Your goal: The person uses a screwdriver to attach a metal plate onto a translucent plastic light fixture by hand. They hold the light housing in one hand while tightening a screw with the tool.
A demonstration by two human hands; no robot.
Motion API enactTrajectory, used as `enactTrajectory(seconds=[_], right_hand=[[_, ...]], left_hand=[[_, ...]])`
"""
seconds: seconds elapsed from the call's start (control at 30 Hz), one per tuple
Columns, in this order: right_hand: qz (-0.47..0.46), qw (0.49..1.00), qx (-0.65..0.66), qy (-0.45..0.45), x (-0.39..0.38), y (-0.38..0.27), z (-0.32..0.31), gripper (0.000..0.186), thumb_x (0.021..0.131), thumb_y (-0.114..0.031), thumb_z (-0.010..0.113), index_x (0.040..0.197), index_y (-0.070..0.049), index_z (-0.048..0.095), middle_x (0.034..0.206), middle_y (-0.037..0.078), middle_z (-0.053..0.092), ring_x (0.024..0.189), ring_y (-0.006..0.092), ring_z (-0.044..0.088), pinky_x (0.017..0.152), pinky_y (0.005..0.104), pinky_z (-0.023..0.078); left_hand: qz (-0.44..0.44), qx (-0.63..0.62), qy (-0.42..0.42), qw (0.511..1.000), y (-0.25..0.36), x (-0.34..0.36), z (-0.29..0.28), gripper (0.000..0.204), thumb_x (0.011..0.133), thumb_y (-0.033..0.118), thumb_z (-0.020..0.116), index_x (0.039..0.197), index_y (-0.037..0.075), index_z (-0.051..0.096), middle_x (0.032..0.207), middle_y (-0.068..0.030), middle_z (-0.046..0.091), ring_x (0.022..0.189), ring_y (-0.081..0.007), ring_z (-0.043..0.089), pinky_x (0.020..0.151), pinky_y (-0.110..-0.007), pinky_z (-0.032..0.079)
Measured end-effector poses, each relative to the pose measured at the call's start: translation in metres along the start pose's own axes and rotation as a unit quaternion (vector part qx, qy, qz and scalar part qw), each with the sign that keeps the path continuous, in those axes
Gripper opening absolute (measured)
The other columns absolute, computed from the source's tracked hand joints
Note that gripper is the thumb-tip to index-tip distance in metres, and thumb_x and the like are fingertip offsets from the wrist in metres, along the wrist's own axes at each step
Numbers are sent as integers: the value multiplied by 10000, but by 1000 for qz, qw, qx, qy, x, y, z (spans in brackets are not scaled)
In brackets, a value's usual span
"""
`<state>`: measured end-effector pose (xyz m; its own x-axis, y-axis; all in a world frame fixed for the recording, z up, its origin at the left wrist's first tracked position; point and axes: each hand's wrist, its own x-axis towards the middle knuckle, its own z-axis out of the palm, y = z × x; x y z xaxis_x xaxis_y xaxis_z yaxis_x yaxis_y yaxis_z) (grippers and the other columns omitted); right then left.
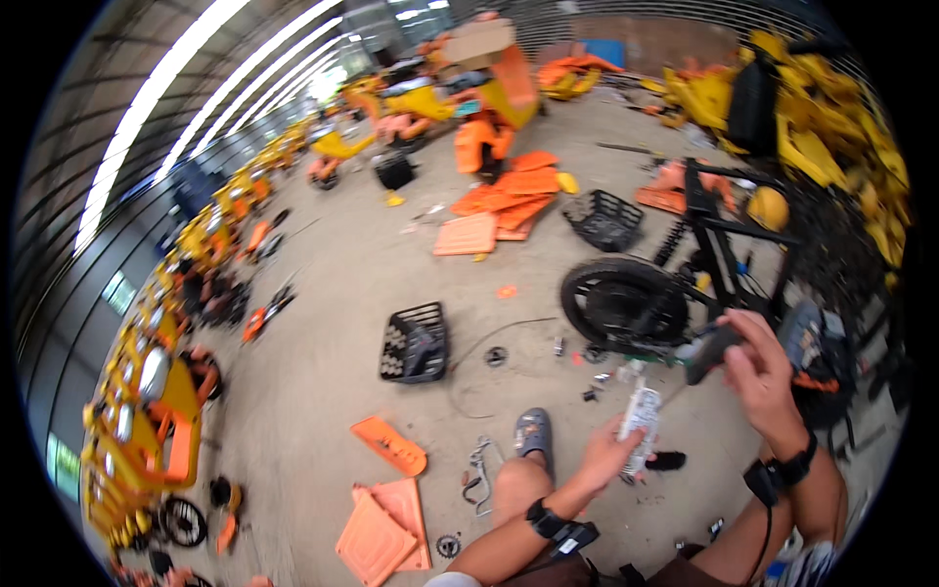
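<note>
My left hand [608, 455] grips a silvery-white, elongated part [641, 423], held upright in front of my knees; blur hides its exact kind. My right hand [761, 367] is raised to the right of it. Its fingers are wrapped round a dark, thick handle [712, 354] of a tool, from which a thin shaft seems to slope down toward the silvery part. Just beyond both hands is a black two-wheeler frame [719, 230], lying or standing with its black wheel [626, 305] to the left. Small metal bits [602, 380] lie on the floor near that wheel.
A black plastic crate [414, 342] with something dark inside stands left of centre; another crate [603, 220] is farther off. Orange panels [377, 528] lie at the lower left, more [518, 196] farther away. Yellow vehicles [161, 391] line the left; yellow parts [802, 117] pile up at right.
</note>
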<state>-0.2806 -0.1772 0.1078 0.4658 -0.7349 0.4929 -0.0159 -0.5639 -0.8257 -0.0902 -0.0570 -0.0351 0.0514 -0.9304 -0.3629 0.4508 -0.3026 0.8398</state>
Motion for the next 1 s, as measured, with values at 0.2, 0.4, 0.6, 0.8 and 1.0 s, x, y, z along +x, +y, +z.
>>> enactTrajectory(seconds=[0.2,0.4,0.6,0.8,1.0], right_hand=[[-40,999,5,-7,13,-9,3,416,977,-102,554,1382,-7,571,1311,130,558,981,149,612,800,255,495],[-68,997,-33,-13,6,-4,7,532,897,-118,740,1408,-154,597,1153,64,596,810,89,544,613,219,454],[-189,980,-39,43,11,13,30,532,892,-106,744,1402,-131,595,1173,69,571,713,48,506,547,194,437],[-139,990,-27,-11,-1,-1,17,496,936,-126,679,1412,-58,559,1211,98,553,898,108,555,635,220,483],[-195,979,-31,47,3,-1,18,488,929,-47,624,1412,-77,558,1113,73,622,795,114,579,635,232,490]], left_hand=[[32,-4,23,999,20,-11,-14,327,1023,122,563,1323,-2,526,1092,-179,708,812,-237,733,526,-309,599],[35,-14,32,999,33,-24,-6,331,1016,102,560,1315,-33,520,1077,-207,708,801,-262,740,512,-315,618],[55,-5,58,997,35,-24,-10,310,1013,94,552,1295,-33,531,1057,-201,714,774,-248,737,496,-309,607],[80,23,65,994,33,-20,-5,303,1012,106,564,1281,-30,535,1040,-186,719,767,-220,729,489,-296,600],[85,45,72,993,29,-14,6,322,1010,99,565,1301,-34,523,1040,-184,718,760,-219,726,488,-299,593]])
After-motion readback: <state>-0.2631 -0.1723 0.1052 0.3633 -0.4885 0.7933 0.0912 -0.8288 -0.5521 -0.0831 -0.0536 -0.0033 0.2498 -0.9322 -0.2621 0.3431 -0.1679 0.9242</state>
